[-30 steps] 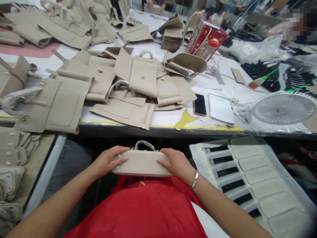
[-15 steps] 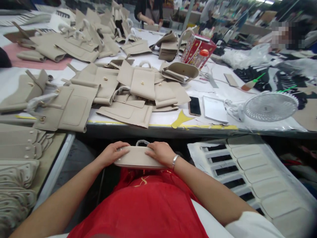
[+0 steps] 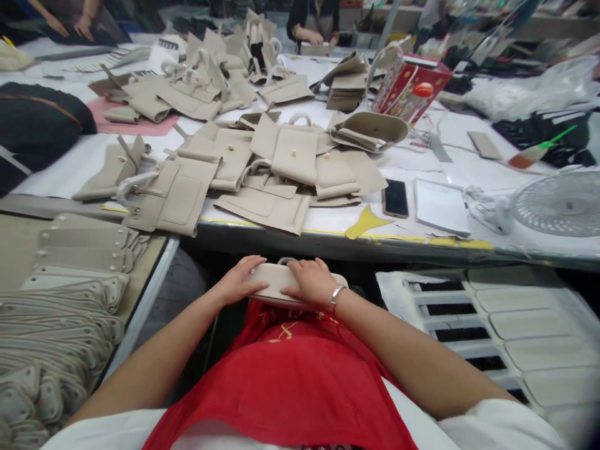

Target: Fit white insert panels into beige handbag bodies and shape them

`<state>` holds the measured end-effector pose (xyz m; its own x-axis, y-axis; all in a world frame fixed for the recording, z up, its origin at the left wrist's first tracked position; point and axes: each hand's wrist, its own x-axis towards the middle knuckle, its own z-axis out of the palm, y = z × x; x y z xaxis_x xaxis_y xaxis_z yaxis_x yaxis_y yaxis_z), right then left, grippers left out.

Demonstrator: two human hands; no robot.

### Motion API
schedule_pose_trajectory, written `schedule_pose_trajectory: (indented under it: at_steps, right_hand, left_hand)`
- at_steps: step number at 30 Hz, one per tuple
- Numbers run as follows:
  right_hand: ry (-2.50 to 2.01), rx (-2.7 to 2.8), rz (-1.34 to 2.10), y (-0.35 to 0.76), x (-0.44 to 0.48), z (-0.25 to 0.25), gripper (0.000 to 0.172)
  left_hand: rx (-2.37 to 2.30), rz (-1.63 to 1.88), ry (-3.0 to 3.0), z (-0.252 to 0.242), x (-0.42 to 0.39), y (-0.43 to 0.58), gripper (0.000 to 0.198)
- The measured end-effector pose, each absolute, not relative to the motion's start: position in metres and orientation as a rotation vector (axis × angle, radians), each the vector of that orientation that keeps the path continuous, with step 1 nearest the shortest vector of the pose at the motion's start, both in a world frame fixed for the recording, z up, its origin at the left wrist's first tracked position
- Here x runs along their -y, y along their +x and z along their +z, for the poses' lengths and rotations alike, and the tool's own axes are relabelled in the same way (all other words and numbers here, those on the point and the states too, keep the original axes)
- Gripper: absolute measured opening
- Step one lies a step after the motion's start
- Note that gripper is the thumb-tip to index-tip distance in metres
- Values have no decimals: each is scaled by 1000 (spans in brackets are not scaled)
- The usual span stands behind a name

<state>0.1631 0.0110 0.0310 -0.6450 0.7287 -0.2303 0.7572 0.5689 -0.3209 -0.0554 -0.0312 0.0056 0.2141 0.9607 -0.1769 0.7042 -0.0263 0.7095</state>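
Note:
In my lap, against the red apron (image 3: 281, 375), lies a beige handbag (image 3: 274, 276) with a long rounded panel facing up. A wrapped handle (image 3: 287, 260) shows at its far side. My left hand (image 3: 242, 280) grips the left end, thumb on top and fingers over the far edge. My right hand (image 3: 313, 284), with a silver bracelet at the wrist, grips the bag right of its middle. The bag's right end sticks out past that hand. Its underside is hidden.
Unfinished beige bags (image 3: 295, 153) are heaped on the white table (image 3: 403, 165), with a phone (image 3: 395, 198), yellow template (image 3: 367, 222) and fan (image 3: 567, 203) nearby. Strap pieces (image 3: 60, 312) lie left; a rack of panels (image 3: 525, 325) stands right. A co-worker (image 3: 315, 28) sits opposite.
My view has turned left, so the table's things sit farther right. Along the bag, my right hand has shifted inward, baring its right end. Both hands still hold it.

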Motion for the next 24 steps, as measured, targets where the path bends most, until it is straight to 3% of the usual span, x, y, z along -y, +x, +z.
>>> schedule_pose_trajectory:
  at_steps: [4,9,11,15,17,24]
  right_hand:
    - [1377,-2665,-647,203,-9,34,61]
    - [1652,-2559,-796,253,-8,31,72]
    - [1741,-2493,-1050,265,-9,28,69]
    - [1722,-2152,-1880,273,-8,21,41]
    - [1787,-2051,-2075,271,-6,18,37]
    - [1827,-2183,-1916,266,-10,8,32]
  left_hand:
    - [-1571,509,1754,3,33,-58,65]
    - [-1537,541,1505,7,37,-66,69]
    - [-1485,583,1370,8,37,-69,70]
    - [-1367,698,1053,4,37,-70,67]
    - [-1346,731,937,0,37,-68,65]
    - [-1440,744,996,-4,32,-69,66]
